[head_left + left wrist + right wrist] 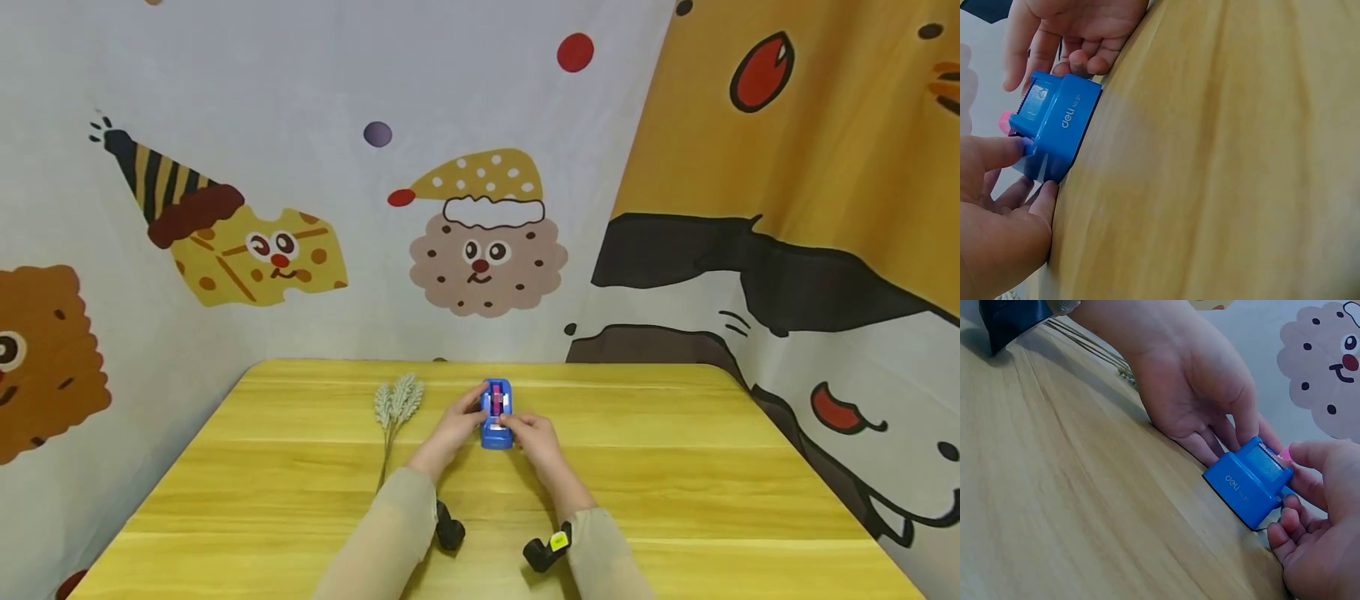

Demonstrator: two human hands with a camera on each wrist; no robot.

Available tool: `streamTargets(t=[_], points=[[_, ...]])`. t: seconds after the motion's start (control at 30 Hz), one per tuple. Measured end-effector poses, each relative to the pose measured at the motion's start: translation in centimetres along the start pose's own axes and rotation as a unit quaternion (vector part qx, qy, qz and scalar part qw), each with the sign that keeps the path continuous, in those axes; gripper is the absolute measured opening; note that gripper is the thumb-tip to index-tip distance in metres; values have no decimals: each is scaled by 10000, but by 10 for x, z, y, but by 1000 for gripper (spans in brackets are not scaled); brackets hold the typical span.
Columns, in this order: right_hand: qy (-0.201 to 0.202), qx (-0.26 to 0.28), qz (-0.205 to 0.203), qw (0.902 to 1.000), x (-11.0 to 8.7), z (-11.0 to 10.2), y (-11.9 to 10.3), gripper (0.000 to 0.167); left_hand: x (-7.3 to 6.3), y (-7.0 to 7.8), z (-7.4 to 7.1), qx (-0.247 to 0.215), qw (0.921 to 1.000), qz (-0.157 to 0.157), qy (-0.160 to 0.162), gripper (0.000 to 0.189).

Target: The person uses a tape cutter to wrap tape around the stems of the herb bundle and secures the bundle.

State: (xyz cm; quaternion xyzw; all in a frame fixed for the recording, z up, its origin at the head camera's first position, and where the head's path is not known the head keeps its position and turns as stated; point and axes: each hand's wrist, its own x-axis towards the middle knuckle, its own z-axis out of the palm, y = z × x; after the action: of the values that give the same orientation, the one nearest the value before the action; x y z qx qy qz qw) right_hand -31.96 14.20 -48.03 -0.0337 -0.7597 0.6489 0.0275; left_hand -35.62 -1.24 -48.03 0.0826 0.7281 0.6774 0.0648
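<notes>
A blue tape dispenser [497, 439] marked "deli" sits near the far side of the table, with a pink roll [496, 398] in it. From its left side my left hand [454, 425] grips the dispenser, thumb on its upper edge and fingers along the side, as the left wrist view shows. My right hand [536, 435] is at the other side, one fingertip over the dispenser between roll and front. In the right wrist view that finger [1317, 454] reaches the pink roll, and lower fingers curl beside the blue body [1242, 490]. I cannot tell whether the right fingers pinch any tape.
Grey-green sprigs with thin stems [399, 402] lie left of my left hand on the wood-grain table [652, 467]. Behind the table's far edge hangs a cloth [330, 117] printed with cartoon food. Black wrist cameras [450, 532] hang below both sleeves.
</notes>
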Motion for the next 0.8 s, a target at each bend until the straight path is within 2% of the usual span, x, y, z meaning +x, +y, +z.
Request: streamTargets(t=[0.17, 0.43, 0.63, 0.8], points=[[-17, 73, -14, 10000, 2, 4, -1, 35, -2, 1, -1, 60, 10000, -4, 26, 53], [297, 49, 322, 9990, 11, 7, -2, 39, -2, 3, 1, 6, 10000, 42, -30, 53], [277, 128, 619, 9976, 13, 8, -3, 39, -2, 2, 0, -10, 9999, -133, 68, 52], [299, 206, 648, 9972, 13, 9, -4, 37, -3, 2, -1, -1, 9998, -169, 63, 52]])
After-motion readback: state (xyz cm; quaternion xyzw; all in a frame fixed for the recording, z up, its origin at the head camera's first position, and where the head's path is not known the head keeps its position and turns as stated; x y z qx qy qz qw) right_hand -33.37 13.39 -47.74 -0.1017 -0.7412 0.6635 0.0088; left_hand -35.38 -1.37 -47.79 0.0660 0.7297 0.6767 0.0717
